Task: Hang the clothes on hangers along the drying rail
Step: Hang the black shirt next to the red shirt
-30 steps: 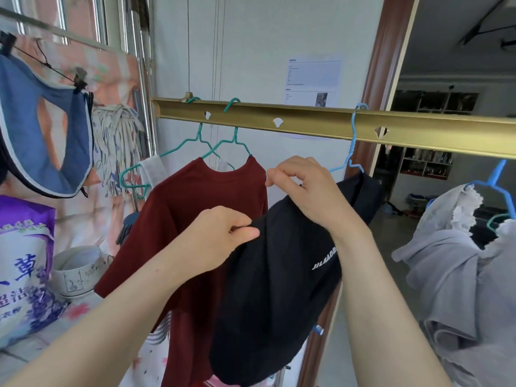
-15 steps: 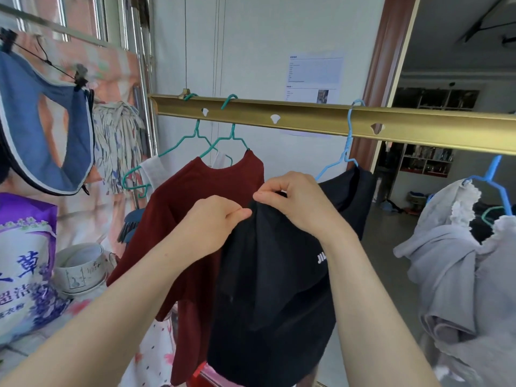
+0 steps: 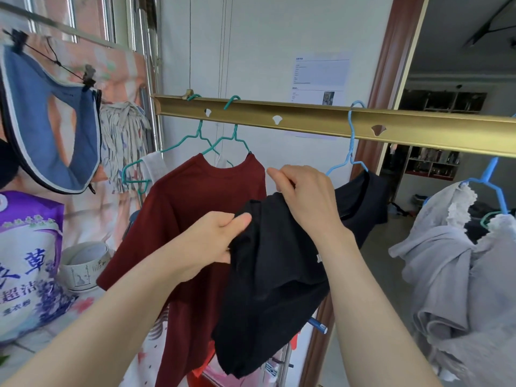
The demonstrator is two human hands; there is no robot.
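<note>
While the black T-shirt (image 3: pixel 273 275) hangs half-fitted on the blue hanger (image 3: pixel 351 146) on the gold rail (image 3: pixel 312 121), the left grip (image 3: pixel 215 241) pinches its loose shoulder, the right grip (image 3: pixel 307 199) pinches fabric near the collar, and that shoulder probably needs drawing over the hanger's arm.

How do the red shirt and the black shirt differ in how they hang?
The red shirt hangs spread on a green hanger; the black shirt is bunched, only partly on a blue hanger. The left hand and right hand hold the black shirt, not the red shirt. Both hangers hook over the gold rail.
</note>
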